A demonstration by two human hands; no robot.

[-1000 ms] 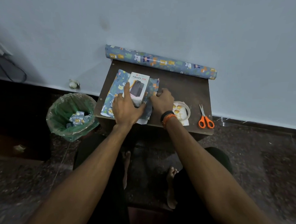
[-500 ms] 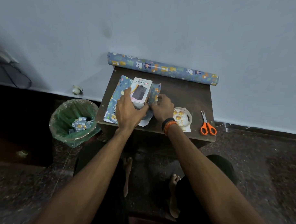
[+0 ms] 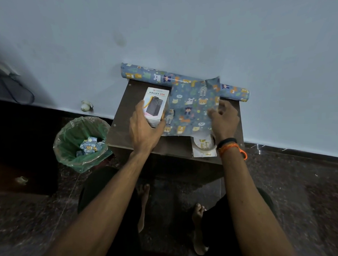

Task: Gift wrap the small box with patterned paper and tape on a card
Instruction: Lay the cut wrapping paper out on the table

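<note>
bin: green plastic-lined waste bin [image 3: 81, 142] on the floor just left of the table, holding crumpled scraps of patterned paper [image 3: 89, 146].
table: small dark brown wooden table [image 3: 124, 107] against the pale blue wall [image 3: 167, 28]; bare strip along its left edge and front-left corner.
left hand: left hand [image 3: 145, 131] wraps the near end of the small white "HALLEY 20K" carton box [image 3: 155, 106], thumb on its left side, fingers on the right (box sits left of centre, now off the sheet).
sheet: cut blue animal-print wrapping sheet [image 3: 191, 109] lies flat to the box's right, far corner curled up over the matching blue paper roll [image 3: 150, 75] along the wall.
right hand: right hand [image 3: 225, 118] at the sheet's right edge, fingers curled, pinching it.
card: white card with gold print [image 3: 203, 146] at the front edge, partly under the sheet.
floor: dark speckled stone [image 3: 296, 189].
</note>
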